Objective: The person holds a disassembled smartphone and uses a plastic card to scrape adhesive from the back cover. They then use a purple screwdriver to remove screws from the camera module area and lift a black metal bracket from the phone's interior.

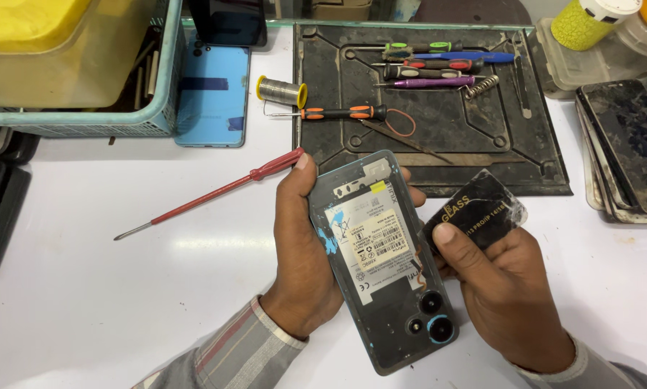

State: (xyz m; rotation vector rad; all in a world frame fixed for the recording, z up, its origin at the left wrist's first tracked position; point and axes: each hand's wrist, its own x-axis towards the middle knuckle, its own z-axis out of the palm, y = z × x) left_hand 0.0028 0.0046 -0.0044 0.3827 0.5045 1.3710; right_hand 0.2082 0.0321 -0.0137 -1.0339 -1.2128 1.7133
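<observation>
My left hand (298,252) grips an opened phone (381,259) with its back cover off, battery and camera lenses showing, tilted over the white table. My right hand (500,288) pinches a small black plastic card (482,209) against the phone's right edge. A red-handled screwdriver (208,194) lies on the table just left of my left hand, its handle near my thumb.
A dark work mat (438,137) at the back holds several screwdrivers, tweezers, a spring and a rubber band. A solder spool (281,91) and a blue phone back (214,90) lie beside it. A teal basket (78,65) sits back left; stacked phone panels (626,144) right.
</observation>
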